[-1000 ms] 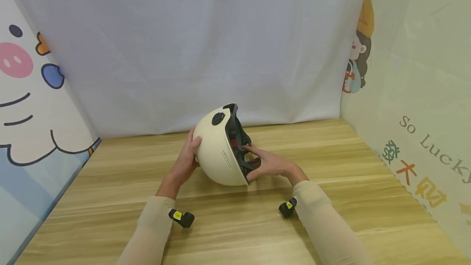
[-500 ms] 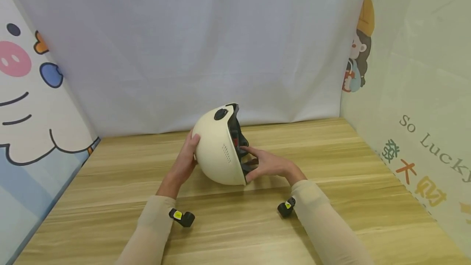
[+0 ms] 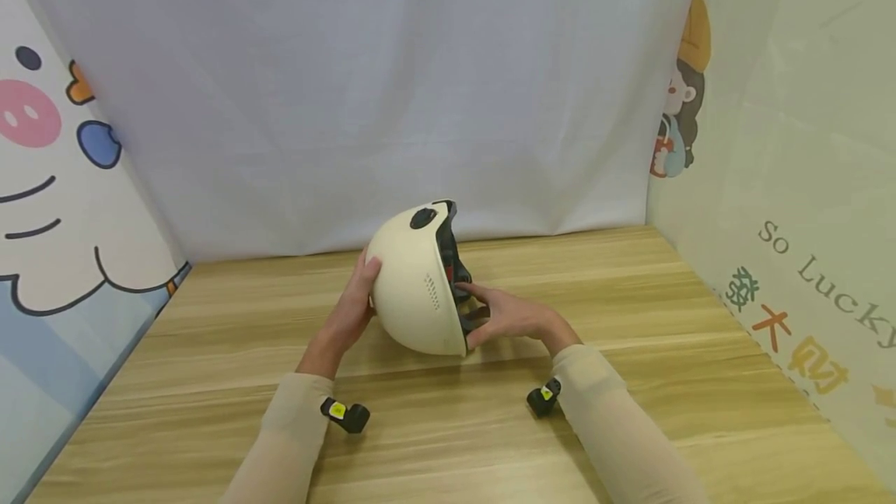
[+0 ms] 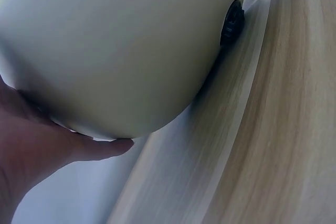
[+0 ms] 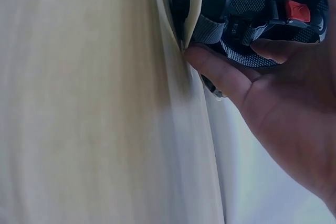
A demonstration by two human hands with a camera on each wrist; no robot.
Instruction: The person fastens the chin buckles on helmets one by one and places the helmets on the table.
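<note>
A cream helmet (image 3: 409, 286) lies tipped on its side at mid-table, its opening facing right. Its dark lining and straps show along the rim, with a black round fitting (image 3: 423, 218) near the top. My left hand (image 3: 353, 298) holds the rounded shell from the left, thumb on the near face; its other fingers are mostly behind the shell. My right hand (image 3: 514, 313) grips the opening's edge, thumb at the near rim and fingers reaching inside. In the right wrist view a red buckle (image 5: 297, 11) on the strap sits close to those fingers; some fingertips are hidden.
The wooden table (image 3: 448, 442) extends under both forearms. A white curtain (image 3: 420, 99) hangs behind it, with printed panels on the left (image 3: 42, 208) and right (image 3: 791, 177). A small black camera is strapped to each wrist.
The helmet has turned slightly, so less of its inside shows, and its rim has shifted a little left. My right hand has moved slightly left with it; the left has barely moved.
</note>
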